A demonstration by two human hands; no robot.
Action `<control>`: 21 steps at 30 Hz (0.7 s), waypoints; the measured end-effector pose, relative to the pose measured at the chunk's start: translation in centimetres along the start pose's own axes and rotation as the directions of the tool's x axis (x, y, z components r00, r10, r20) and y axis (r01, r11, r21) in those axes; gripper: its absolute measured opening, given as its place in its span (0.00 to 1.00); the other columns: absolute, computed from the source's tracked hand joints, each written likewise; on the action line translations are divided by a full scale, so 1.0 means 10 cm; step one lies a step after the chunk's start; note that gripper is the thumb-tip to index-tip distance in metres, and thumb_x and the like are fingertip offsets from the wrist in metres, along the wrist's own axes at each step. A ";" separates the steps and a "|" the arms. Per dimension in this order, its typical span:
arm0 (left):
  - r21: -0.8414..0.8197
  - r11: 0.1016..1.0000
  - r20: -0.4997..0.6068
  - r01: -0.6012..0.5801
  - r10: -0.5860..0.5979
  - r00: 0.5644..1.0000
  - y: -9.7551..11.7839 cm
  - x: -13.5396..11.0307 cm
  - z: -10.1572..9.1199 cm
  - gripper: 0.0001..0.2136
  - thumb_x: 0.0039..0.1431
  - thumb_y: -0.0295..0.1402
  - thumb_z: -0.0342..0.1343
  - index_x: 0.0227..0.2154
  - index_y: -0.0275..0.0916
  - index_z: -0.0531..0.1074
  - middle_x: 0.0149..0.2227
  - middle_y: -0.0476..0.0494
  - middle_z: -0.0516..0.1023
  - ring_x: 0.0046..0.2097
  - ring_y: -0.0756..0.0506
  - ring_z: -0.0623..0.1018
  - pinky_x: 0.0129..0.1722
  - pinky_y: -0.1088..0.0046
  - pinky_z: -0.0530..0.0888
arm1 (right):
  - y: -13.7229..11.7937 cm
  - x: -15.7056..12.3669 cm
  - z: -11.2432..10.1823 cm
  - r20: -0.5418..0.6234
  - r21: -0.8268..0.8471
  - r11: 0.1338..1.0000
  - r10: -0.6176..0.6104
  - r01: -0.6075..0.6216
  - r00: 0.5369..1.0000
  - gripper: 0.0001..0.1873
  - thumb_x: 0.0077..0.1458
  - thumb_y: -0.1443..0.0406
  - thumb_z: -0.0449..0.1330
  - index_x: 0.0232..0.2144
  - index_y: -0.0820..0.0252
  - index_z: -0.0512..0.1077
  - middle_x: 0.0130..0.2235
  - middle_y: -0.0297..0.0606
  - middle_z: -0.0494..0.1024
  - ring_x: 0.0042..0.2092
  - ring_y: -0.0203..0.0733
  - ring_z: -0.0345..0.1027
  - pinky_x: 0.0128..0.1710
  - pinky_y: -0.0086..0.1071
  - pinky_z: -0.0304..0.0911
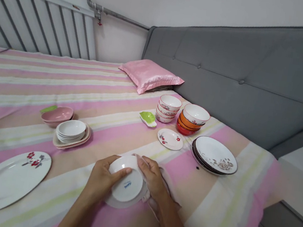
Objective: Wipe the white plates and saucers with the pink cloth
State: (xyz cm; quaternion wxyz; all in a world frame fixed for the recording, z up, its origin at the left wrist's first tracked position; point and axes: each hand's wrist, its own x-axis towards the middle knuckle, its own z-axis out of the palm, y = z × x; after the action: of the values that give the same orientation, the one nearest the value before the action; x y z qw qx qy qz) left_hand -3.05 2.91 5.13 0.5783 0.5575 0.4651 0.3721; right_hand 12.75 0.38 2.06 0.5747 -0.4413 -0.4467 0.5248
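Observation:
A small white dish (129,187) is held bottom up in front of me, with a blue mark on its underside. My left hand (107,177) grips its left edge, thumb laid across the underside. On the other side, my right hand (152,177) is closed around a pale pinkish cloth (167,189) and presses it against the dish's right rim. The cloth's loose part hangs below and right of that hand. Nearest beyond my hands lies a small white oval plate (170,139) with red flowers.
A stack of white bowls (71,129) on a tray and pink bowls (57,114) stand left, above a large oval platter (9,182). Right are stacked bowls (170,103), orange bowls (189,122), a green leaf dish (148,117) and stacked plates (213,152). A pillow (151,74) lies near the headboard (230,72).

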 end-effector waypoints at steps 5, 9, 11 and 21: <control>-0.310 0.951 -0.163 0.010 -0.063 0.985 -0.07 -0.01 0.11 0.20 0.39 0.37 0.67 0.36 0.33 0.73 0.30 0.42 0.78 0.27 0.46 0.75 0.26 0.72 0.73 | 0.02 0.02 -0.01 -0.077 0.045 0.999 -0.020 0.023 0.997 0.16 0.54 0.53 0.56 0.31 0.60 0.72 0.26 0.31 0.70 0.26 0.33 0.59 0.28 0.26 0.58; -0.461 0.887 -0.270 -0.033 -0.105 0.957 -0.08 -0.01 0.17 0.22 0.38 0.35 0.68 0.38 0.34 0.73 0.31 0.43 0.78 0.28 0.47 0.75 0.27 0.72 0.74 | 0.05 0.05 0.00 -0.139 0.001 0.997 -0.074 0.075 0.988 0.18 0.55 0.53 0.54 0.39 0.59 0.73 0.33 0.36 0.76 0.36 0.39 0.67 0.38 0.30 0.63; -0.515 0.855 -0.329 -0.057 -0.136 0.935 -0.06 0.00 0.19 0.21 0.37 0.34 0.69 0.37 0.34 0.73 0.30 0.44 0.78 0.27 0.48 0.75 0.26 0.73 0.74 | 0.05 0.05 0.01 -0.153 -0.026 0.995 -0.095 0.092 0.984 0.20 0.56 0.53 0.52 0.43 0.58 0.72 0.39 0.38 0.77 0.44 0.42 0.68 0.45 0.33 0.62; -0.663 0.718 -0.509 -0.213 -0.224 0.831 0.02 0.03 0.21 0.14 0.48 0.29 0.62 0.40 0.39 0.73 0.34 0.47 0.79 0.31 0.51 0.77 0.32 0.76 0.76 | 0.05 -0.04 0.13 -0.045 -0.133 0.988 -0.080 0.074 0.996 0.20 0.58 0.53 0.51 0.46 0.55 0.70 0.49 0.38 0.73 0.55 0.42 0.60 0.58 0.39 0.50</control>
State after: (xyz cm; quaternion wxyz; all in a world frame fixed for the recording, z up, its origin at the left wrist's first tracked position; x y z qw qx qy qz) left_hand -1.00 2.57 5.23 0.5845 0.1636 0.4394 0.6622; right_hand 11.31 0.08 1.85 0.5755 -0.4734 -0.4823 0.4605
